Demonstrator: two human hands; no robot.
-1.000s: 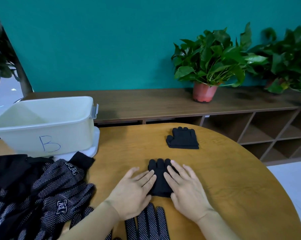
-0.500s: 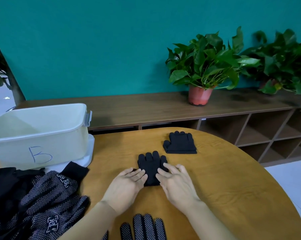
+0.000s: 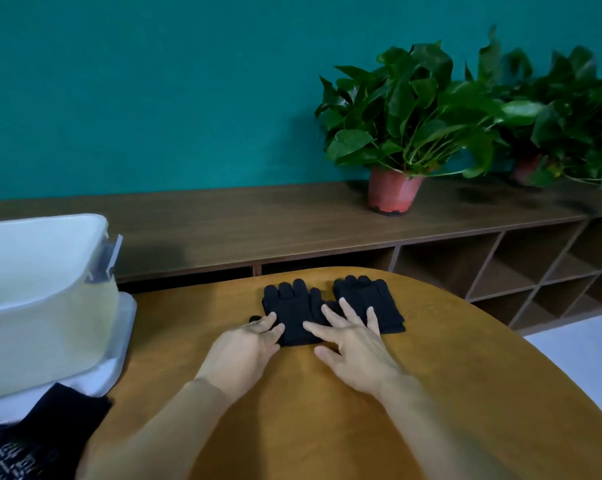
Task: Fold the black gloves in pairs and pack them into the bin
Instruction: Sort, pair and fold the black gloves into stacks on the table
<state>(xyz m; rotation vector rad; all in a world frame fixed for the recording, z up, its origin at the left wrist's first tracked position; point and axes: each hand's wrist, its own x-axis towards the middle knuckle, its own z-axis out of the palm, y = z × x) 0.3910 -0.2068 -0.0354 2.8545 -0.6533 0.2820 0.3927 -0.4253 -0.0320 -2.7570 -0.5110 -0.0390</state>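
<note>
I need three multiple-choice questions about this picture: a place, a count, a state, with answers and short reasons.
1. Where does the white bin stand?
A. on the shelf
B. at the left of the table
C. on the floor
2. How many folded glove bundles lie by the hands?
A. one
B. two
C. four
3. How are the hands?
A. flat, fingers straight
B. clenched fists
C. lifting a glove
Answers: 1 B, it sits at the table's left edge; 2 B, left bundle and right bundle lie side by side; 3 A, left hand and right hand rest flat on the bundles.
</note>
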